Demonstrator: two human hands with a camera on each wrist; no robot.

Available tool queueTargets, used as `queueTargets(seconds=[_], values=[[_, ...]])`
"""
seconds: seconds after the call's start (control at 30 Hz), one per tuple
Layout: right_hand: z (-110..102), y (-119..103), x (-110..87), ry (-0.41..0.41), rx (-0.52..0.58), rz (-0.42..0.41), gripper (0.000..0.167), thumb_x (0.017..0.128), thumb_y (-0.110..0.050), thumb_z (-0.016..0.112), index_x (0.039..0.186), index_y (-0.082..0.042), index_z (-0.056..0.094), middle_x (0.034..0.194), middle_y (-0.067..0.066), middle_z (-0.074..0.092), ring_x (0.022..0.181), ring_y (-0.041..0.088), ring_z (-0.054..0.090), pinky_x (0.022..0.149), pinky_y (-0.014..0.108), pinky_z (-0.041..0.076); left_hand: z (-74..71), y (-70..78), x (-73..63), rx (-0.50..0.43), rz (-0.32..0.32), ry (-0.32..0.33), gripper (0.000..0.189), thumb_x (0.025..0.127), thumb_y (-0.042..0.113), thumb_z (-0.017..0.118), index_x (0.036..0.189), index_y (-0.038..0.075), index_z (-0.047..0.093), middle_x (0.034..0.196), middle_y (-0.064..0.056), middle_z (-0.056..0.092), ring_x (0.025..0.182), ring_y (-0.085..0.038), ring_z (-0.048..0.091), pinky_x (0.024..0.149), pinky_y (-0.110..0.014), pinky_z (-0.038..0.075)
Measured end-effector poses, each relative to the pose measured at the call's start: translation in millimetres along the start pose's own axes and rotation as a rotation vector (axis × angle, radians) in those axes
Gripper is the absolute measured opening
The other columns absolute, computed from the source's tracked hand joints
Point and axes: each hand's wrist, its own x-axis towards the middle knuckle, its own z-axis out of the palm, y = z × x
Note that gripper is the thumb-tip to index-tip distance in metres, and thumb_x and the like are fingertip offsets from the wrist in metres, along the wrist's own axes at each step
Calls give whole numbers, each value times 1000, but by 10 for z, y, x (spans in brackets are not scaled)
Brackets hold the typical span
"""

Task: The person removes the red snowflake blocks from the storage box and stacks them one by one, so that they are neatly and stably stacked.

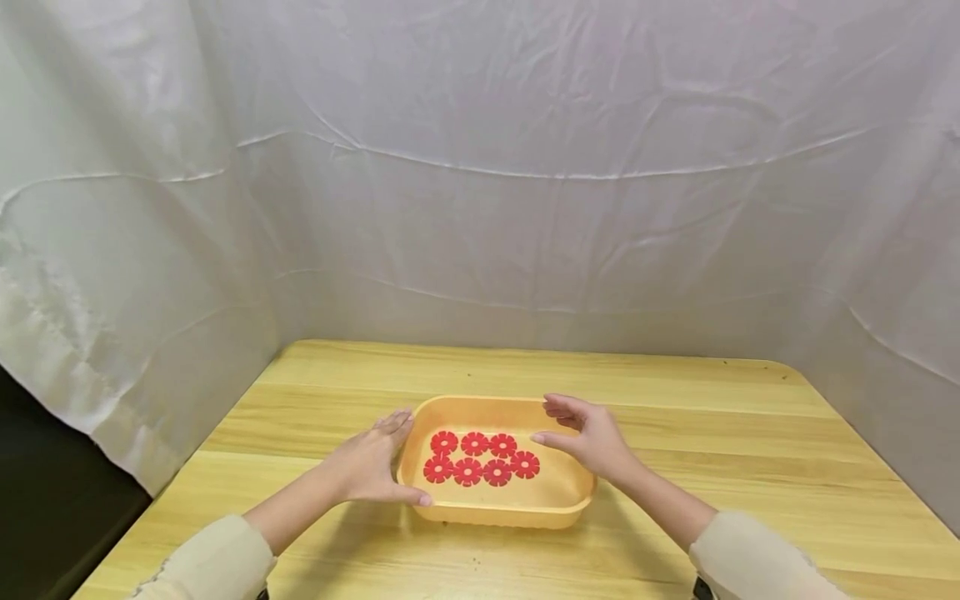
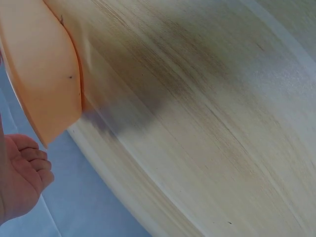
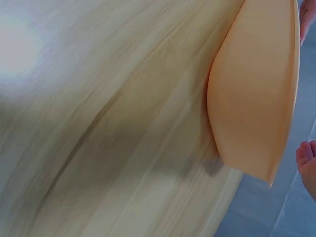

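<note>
At the front, pale sleeves [image 1: 217,562]: one on each arm.
Left hand [image 1: 367,467]: thumb and fingers were spread apart round the left end of the tray [image 1: 498,517]; how hard they pressed, I could not tell.
Orange tray: it sat between the two hands on the wooden table [image 1: 480,571].
Red flower shapes [image 1: 492,469]: seven lay flat in the tray, four near and three behind.
Right hand [image 1: 588,442]: thumb and fingers were apart over the tray's right end, holding nothing.
White cloth [image 1: 525,233]: it hung behind the table.
</note>
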Motion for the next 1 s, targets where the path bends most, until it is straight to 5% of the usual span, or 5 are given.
queueTargets(seconds=[0.57,1.0], values=[[321,37,99,10,88,146,50,79,-9,73,120,13,55,111,29,61,102,39,60,86,34,54,1,-2,-13,-22,-18,-22,115,62,73,65,137,-10,36,144,-27,34,135,-41,31,106,-55,33],[428,81,117,7,30,238,45,76,-6,74,113,15,58,100,25,65,86,23,63,75,31,55,-4,6,-5,-10,-37,-18,115,60,73,66,137,-8,38,144,-26,35,134,-42,32,105,-57,34]])
